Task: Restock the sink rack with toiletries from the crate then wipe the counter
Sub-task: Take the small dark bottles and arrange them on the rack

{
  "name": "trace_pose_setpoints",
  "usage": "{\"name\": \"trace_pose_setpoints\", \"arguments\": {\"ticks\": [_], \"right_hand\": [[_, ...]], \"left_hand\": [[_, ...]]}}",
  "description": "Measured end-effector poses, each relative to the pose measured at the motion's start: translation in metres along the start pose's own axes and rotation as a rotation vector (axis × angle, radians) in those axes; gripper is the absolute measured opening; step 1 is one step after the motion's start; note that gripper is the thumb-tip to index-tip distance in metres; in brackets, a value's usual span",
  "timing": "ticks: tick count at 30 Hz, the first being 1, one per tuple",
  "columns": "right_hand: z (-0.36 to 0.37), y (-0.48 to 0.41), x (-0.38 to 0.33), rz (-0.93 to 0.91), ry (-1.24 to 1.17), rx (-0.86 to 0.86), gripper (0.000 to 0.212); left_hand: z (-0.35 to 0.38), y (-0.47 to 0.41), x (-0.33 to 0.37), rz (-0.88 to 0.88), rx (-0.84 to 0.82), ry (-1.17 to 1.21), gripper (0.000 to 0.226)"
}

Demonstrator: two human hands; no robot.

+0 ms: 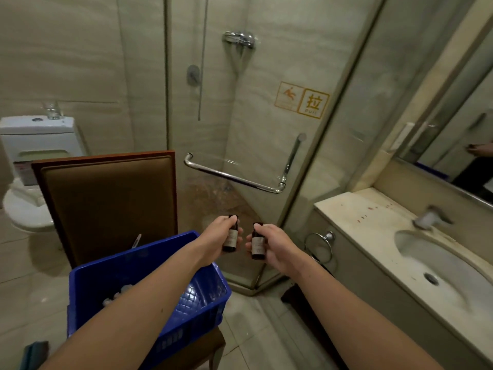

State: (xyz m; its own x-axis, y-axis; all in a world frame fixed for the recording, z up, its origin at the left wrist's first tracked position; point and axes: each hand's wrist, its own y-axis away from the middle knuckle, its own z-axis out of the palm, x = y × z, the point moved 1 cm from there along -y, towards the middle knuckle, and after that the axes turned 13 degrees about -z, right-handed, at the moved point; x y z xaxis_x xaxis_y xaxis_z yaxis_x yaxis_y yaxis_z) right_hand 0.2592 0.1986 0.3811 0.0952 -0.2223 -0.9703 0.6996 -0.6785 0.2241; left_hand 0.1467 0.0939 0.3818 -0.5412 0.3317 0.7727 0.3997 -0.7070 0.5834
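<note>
Bottles [231,238] upright in left hand [214,240], right hand [278,248]

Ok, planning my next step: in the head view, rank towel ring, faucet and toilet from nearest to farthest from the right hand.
From the right hand:
1. towel ring, just to its right, on the counter front.
2. faucet, farther right, on the counter top.
3. toilet, far left, beyond the chair.

My left hand [217,239] grips a small brown bottle [231,237], black-capped, pale-labelled, upright. My right hand [274,248] grips a second bottle [257,243] just beside it. The blue crate [128,265] under my left forearm holds pale items. Red specks mark the counter [373,222].
</note>
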Motion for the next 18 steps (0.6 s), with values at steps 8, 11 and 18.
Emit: {"name": "trace_pose_setpoints", "arguments": {"ticks": [8,11,18], "right_hand": [[-0.078,0.045,-0.016,-0.079,-0.04,0.189,0.012],[-0.111,0.049,-0.022,-0.096,-0.064,0.259,0.01],[-0.178,0.028,-0.036,-0.161,-0.027,0.441,0.013]], "left_hand": [[0.082,0.001,-0.009,0.01,-0.179,-0.166,0.034],[0.115,-0.015,-0.007,0.015,-0.205,-0.223,0.036],[0.192,-0.071,0.015,0.049,-0.383,-0.35,0.013]]}}
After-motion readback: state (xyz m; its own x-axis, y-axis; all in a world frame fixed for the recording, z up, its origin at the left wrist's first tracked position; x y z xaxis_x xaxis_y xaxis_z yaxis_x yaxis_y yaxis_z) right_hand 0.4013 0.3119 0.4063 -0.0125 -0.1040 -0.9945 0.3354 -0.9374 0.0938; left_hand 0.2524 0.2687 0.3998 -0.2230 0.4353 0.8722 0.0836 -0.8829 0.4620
